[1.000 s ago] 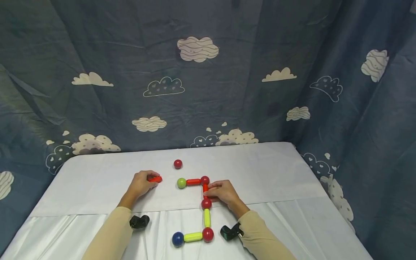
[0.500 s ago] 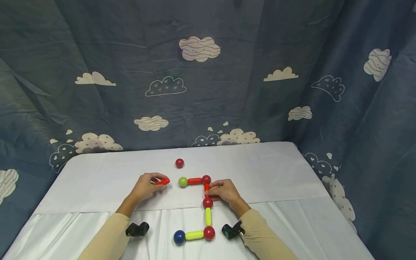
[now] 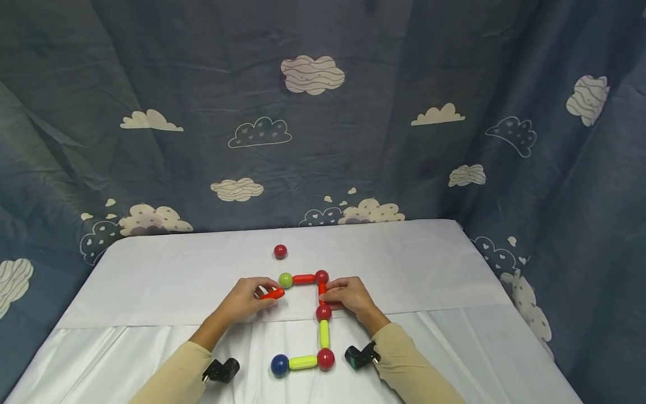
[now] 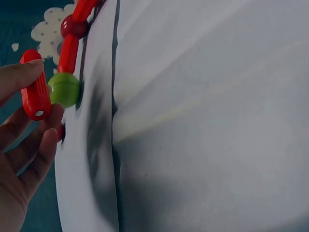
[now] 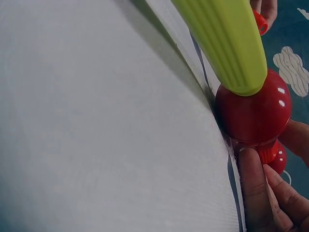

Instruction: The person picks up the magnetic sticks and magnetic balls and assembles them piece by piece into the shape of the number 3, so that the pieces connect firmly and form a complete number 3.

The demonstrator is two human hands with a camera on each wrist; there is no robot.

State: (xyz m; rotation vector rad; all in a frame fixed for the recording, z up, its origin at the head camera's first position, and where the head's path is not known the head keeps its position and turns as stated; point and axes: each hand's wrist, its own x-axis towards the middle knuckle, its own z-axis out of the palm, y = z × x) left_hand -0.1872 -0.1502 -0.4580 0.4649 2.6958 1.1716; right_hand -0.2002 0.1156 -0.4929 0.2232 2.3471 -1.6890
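Observation:
My left hand (image 3: 246,300) pinches a loose red rod (image 4: 35,92) between thumb and fingers, just left of and below the green ball (image 3: 285,280). That ball ends a chain of joined rods and balls: a red rod (image 3: 304,279) runs right to a red ball (image 3: 321,276), and another red rod (image 3: 322,292) comes down to a middle red ball (image 3: 323,312). My right hand (image 3: 351,297) grips this downward rod, with fingertips close against the middle ball in the right wrist view. Yellow-green rods (image 3: 324,335) continue to a lower red ball (image 3: 325,359) and a blue ball (image 3: 280,366).
A separate red ball (image 3: 280,251) lies on the white-covered table (image 3: 404,264), behind the green ball. A dark blue curtain (image 3: 353,140) with cloud prints hangs behind and to the right. Black cameras (image 3: 222,371) sit on both wrists.
My left hand has carried the loose red rod rightward and nearer to me, up to beside the green ball. My right hand keeps its grip on the chain.

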